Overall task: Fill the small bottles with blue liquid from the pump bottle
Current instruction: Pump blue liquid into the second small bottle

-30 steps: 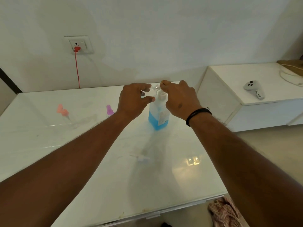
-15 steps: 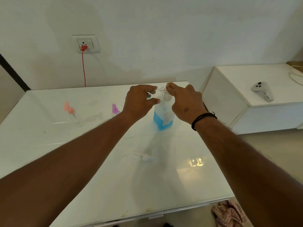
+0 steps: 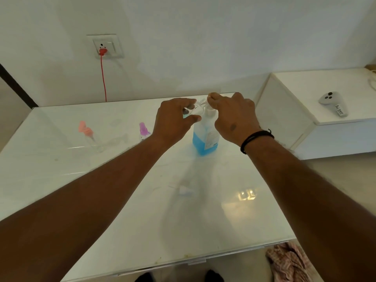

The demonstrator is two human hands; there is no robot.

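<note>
Both hands stay at the pump bottle [image 3: 205, 139], barely shifted. Left hand [image 3: 174, 121] pinches a small clear bottle [image 3: 189, 110] at the spout; right hand [image 3: 234, 117] curls over the pump head. Left of the pump bottle on the counter [image 3: 122, 210] stand a purple-capped bottle [image 3: 144, 130] and, farther, a pink-capped bottle [image 3: 87, 134].

Near half of white glossy tabletop [image 3: 203, 216] lies open. Obstacles: pink-capped clear bottle [image 3: 86, 132], purple-capped clear bottle [image 3: 143, 130], blue-liquid pump bottle [image 3: 204, 139], small white cap [image 3: 185, 190].
</note>
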